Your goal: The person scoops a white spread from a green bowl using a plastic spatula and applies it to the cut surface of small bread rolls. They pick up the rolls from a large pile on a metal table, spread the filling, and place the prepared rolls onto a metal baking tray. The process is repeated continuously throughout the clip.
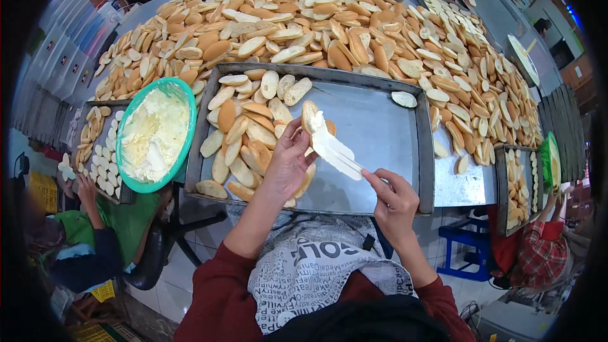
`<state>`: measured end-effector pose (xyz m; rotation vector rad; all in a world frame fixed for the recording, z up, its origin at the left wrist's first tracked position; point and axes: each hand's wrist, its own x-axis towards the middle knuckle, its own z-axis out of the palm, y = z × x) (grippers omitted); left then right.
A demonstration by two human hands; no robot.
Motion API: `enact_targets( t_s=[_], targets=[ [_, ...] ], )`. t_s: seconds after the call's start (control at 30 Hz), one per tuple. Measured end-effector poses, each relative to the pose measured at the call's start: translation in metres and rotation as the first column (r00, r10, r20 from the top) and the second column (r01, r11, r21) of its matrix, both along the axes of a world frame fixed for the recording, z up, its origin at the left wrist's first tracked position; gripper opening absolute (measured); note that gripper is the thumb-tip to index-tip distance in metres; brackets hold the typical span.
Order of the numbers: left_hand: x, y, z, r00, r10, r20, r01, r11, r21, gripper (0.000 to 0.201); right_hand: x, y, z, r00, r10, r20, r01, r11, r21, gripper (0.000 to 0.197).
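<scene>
Fingers of the left hand [290, 159] curl around a small oval slice of toasted bread [310, 116], pinching it by its lower edge so that it stands just above the fingertips, cut face turned right. The right hand [394, 199] closes thumb and fingers on the near end of a flat white plastic spreader [335, 151], whose far tip, loaded with pale cream, lies against the slice's face. Both hands hover over a shallow rectangular grey metal tray [380, 133]; its left half holds a heap of golden bread slices [244, 133], while one spread slice [404, 99] lies alone at its far right. Left of the tray sits a round green plastic bowl of pale butter cream [155, 133]. Beyond the tray, a large spread of loose bread slices [354, 38] covers the table.
</scene>
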<state>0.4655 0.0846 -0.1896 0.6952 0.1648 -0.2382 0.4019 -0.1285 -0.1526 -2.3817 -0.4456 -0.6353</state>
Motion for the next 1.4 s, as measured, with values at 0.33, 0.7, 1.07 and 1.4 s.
enact_targets(
  t_s=[0.33,0.7,1.07,1.4],
  targets=[
    [-0.005,-0.007,0.003,0.990,-0.140,0.004,0.139,0.983,-0.118,0.048,0.006,-0.004,-0.020,0.968,-0.028,0.250,0.049,0.996,-0.078,0.060],
    [-0.008,-0.013,0.004,0.984,-0.173,0.050,0.177,0.981,-0.078,0.051,0.043,0.001,-0.029,0.959,-0.206,0.196,0.193,0.978,0.080,0.056],
    [0.006,-0.002,-0.005,0.999,-0.006,0.039,0.004,0.999,0.051,0.049,-0.014,-0.015,-0.004,0.999,0.035,-0.011,-0.036,0.996,-0.083,0.056],
    [0.006,-0.017,-0.006,0.989,-0.098,0.114,0.082,0.988,0.133,0.048,-0.005,-0.014,0.002,0.994,-0.063,-0.094,0.070,0.995,0.068,0.047]
  ],
)
